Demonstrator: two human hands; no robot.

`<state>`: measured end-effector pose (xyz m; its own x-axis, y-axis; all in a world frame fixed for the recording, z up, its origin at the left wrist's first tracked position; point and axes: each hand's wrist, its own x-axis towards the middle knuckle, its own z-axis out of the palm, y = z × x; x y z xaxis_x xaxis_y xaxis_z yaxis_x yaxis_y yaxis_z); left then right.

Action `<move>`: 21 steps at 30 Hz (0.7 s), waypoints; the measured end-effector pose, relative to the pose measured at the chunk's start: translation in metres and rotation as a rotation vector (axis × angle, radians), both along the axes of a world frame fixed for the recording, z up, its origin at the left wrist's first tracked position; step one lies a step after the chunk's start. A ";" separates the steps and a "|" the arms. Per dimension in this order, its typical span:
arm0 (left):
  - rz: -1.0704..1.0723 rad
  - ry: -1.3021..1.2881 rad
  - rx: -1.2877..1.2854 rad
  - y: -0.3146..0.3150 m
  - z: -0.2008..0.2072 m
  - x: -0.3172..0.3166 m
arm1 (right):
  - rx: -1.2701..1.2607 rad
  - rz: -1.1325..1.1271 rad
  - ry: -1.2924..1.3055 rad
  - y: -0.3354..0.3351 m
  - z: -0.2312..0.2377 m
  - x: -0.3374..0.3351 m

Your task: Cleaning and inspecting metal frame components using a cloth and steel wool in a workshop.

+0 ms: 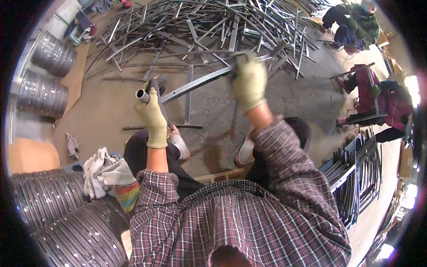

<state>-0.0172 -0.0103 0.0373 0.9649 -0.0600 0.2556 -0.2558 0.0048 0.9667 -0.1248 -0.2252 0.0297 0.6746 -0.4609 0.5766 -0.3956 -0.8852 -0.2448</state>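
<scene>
At far left, stacks of ribbed metal rings (42, 93) stand along the wall, with more ring stacks (66, 222) at lower left; a tan cardboard box (32, 155), plain-faced, sits between them, and a flat cardboard sheet (75, 71) lies on the floor beside the upper stacks. A bundle of pale cloth rags (104, 171) rests just beside the lower rings. The left hand (153, 118), in a yellowish knit glove, is clenched around the open end of a grey metal tube frame (195, 83). The frame is dull bare steel, long and slightly curved, with cross-members, held above the concrete floor in front of the knees. The right hand (250, 82), gloved alike and blurred, is closed on the frame's far portion. Beyond lies a tangled pile of metal bars (209, 26). At right, a rack of dark frames (358, 173) stands near two seated persons (378, 100).
</scene>
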 end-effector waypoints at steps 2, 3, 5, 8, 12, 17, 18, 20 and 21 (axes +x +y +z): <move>-0.019 0.026 -0.065 -0.010 0.011 -0.010 | 0.012 0.265 -0.090 0.069 -0.012 0.011; -0.021 0.013 -0.038 -0.009 0.004 -0.010 | 0.293 0.360 -0.041 0.107 -0.012 0.017; -0.064 0.027 -0.035 0.002 -0.001 -0.003 | 0.228 0.565 -0.039 0.117 0.016 0.014; -0.072 0.027 -0.005 0.005 0.007 0.002 | 0.134 0.410 -0.002 0.061 0.017 0.008; 0.053 0.000 0.146 -0.001 0.005 0.005 | 0.138 -0.031 -0.120 -0.083 0.000 -0.033; 0.046 0.045 -0.020 -0.004 0.003 0.008 | 0.676 0.090 -0.968 -0.152 0.031 -0.067; 0.055 0.041 -0.014 0.001 0.003 0.010 | 0.873 0.170 -0.980 -0.150 0.038 -0.061; 0.048 -0.007 0.070 0.005 0.001 0.012 | 0.714 0.251 -0.655 -0.174 0.023 -0.042; 0.018 0.008 0.073 0.008 -0.001 0.013 | 0.933 0.289 -0.621 -0.169 0.010 -0.027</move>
